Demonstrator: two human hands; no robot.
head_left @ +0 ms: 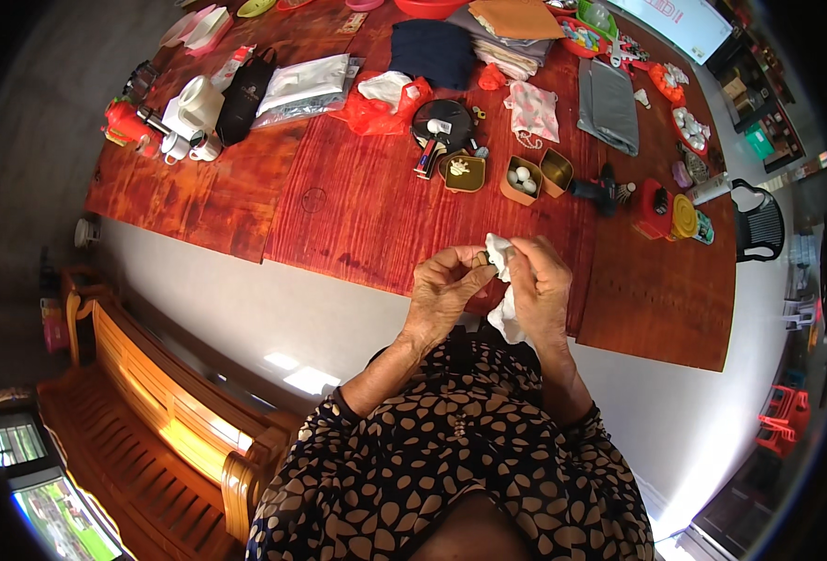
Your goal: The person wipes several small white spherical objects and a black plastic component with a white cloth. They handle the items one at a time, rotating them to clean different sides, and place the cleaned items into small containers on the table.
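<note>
Small brass piece [482,258], perhaps a cap, pinched in left hand [446,285]; right hand [540,285], touching, grips white cloth [502,280] against it.

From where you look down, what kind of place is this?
Probably a room in a home. A long red-brown wooden table holds folded clothes, cups and small open boxes, and a wooden bench stands on the pale floor.

A white cloth [504,280] sits against a glossy red-brown wooden table [357,215]. The sleeves [451,449] are dark with tan spots; a bench [152,411] glows orange.
</note>
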